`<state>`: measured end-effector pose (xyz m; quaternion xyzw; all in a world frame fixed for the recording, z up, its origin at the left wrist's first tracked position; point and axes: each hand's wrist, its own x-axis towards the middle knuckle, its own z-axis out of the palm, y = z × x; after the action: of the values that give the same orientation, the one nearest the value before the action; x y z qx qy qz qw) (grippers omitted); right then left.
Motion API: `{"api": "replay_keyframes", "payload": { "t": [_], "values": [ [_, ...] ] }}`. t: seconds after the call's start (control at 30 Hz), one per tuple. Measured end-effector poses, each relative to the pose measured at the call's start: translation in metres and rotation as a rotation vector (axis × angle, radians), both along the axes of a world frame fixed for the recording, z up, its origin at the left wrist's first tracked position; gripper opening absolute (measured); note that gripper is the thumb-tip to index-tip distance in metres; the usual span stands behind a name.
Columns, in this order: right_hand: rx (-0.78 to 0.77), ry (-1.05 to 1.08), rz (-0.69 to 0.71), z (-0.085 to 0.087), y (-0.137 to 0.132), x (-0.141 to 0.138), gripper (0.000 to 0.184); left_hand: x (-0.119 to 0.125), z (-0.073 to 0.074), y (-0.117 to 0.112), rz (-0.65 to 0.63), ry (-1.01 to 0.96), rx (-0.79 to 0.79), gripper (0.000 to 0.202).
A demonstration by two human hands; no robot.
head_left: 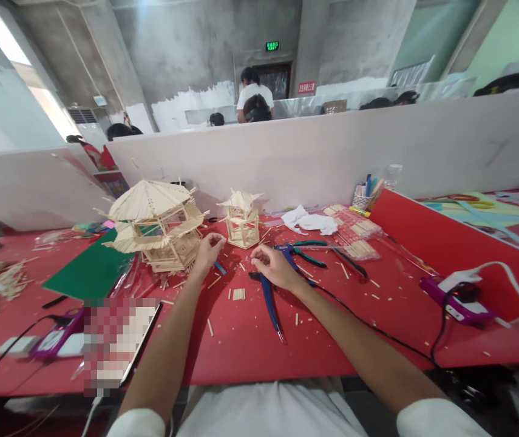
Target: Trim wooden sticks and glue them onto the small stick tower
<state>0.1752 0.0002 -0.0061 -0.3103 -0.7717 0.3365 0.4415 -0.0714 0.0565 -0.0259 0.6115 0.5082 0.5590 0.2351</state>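
My left hand (210,250) is at the right side of a large pavilion model (150,221) built of thin wooden sticks. Its thumb and fingers are pinched together; anything between them is too small to make out. A smaller stick pavilion (241,221) stands just beyond and between my hands. My right hand (272,264) is curled, fingertips close together, and whatever it may hold is hidden. Under and beside it lie blue-handled pliers (269,303) and a blue glue gun (288,254). Several short sticks (238,294) lie side by side on the red table below my hands.
Teal-and-black pliers (311,254) lie right of the glue gun. A white cloth (309,221) and bagged sticks (357,237) are behind. A green board (90,264), a tablet-like device (125,343) and purple power strips (459,303) flank the workspace. A white partition (286,152) closes the back.
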Motion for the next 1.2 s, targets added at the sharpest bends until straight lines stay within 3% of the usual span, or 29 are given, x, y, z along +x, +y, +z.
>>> {"api": "replay_keyframes", "payload": {
  "t": [0.1, 0.27, 0.53, 0.9, 1.2],
  "values": [
    [-0.008, -0.005, 0.006, -0.003, 0.002, 0.0, 0.008, 0.002, -0.001, 0.012, 0.039, -0.089, -0.024, 0.026],
    [-0.003, -0.011, 0.006, -0.002, 0.001, -0.001, 0.008, 0.001, -0.001, 0.035, 0.184, -0.176, 0.09, 0.027],
    [-0.008, -0.011, 0.006, 0.001, 0.0, 0.0, 0.008, 0.004, -0.001, 0.059, 0.262, -0.262, 0.128, 0.03],
    [0.011, -0.03, 0.019, -0.002, 0.003, 0.001, 0.007, 0.002, -0.007, 0.07, 0.201, -0.217, 0.135, 0.029],
    [0.016, -0.027, 0.018, -0.002, 0.004, 0.002, 0.008, 0.004, -0.002, 0.069, 0.212, -0.18, 0.128, 0.028]
  ]
}}
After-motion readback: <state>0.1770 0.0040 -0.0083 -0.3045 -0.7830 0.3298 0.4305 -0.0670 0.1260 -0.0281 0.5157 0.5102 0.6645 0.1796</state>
